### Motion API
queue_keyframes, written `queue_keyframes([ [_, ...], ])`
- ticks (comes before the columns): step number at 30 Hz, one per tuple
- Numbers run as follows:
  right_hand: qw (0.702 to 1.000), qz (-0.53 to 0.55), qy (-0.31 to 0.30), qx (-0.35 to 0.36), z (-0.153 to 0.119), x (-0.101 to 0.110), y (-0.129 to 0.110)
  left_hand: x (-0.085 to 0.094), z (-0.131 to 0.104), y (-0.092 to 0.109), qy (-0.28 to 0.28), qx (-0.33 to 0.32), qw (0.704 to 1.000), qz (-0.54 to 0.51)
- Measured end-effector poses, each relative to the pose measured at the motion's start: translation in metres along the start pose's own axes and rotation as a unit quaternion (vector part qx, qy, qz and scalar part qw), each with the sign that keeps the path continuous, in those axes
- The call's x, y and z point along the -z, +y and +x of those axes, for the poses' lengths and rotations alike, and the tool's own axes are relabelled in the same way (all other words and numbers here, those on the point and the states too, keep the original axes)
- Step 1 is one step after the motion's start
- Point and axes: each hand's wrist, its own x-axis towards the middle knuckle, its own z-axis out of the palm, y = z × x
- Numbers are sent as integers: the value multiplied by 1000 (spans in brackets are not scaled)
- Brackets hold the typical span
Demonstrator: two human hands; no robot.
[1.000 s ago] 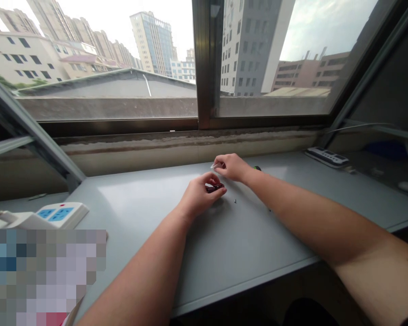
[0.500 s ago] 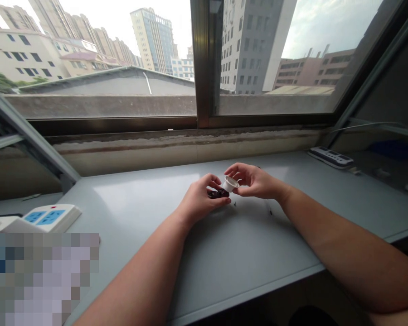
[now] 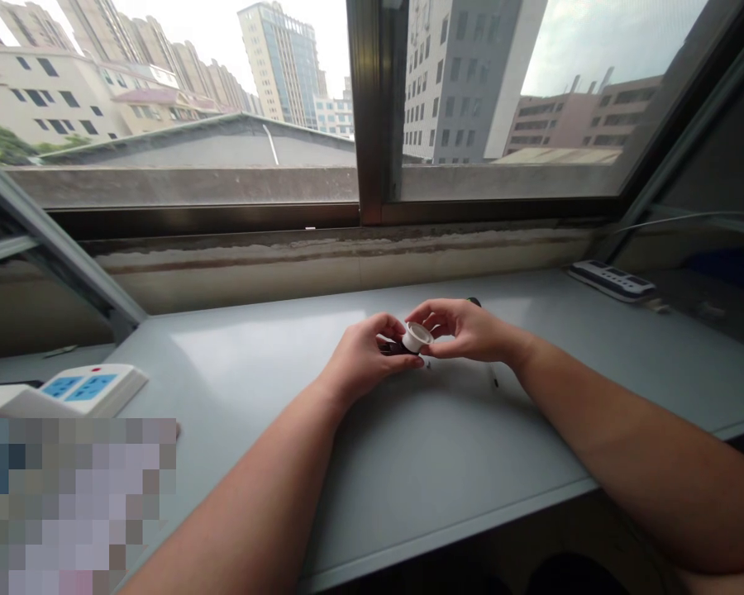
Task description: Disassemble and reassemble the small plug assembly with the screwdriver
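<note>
Grey desk below a window: white cup set against a dark part

Clock directions are read on the picture, twelve at the window (image 3: pixel 192 178). On the desk (image 3: pixel 434 463), the two hands sit close together. The left hand (image 3: pixel 360 354) pinches a dark part (image 3: pixel 392 348), mostly covered by fingers; what shows of it runs roughly nine to three. The right hand (image 3: pixel 465 330) grips a flanged white cup (image 3: pixel 417 336) between fingers and thumb.

The cup lies at nine o'clock from the right hand and near three from the left, between both. Its axis tilts: wide rim toward one, narrow end toward seven, over the dark part. Whether they touch or are seated cannot be told.

From the cup, a tiny screw-like piece (image 3: pixel 428 364) lies at five, close to the left thumb.
</note>
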Motion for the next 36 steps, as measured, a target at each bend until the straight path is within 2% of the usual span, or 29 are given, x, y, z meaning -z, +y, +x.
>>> queue_keyframes([
  [10,996,-81,25,-2,-2,-3,-7,0,0,-3,-2,-39,999,23],
  [14,997,-79,21,-17,-2,-4,-7,0,1,-4,-1,-52,998,42],
  [22,998,-51,13,-46,-2,-2,-2,-1,2,-7,-35,-50,998,29],
  [32,997,-63,36,-13,0,-5,-8,-2,3,-12,-21,-92,995,43],
  [36,994,-103,37,17,0,-5,-13,-2,2,-10,-16,-103,995,12],
])
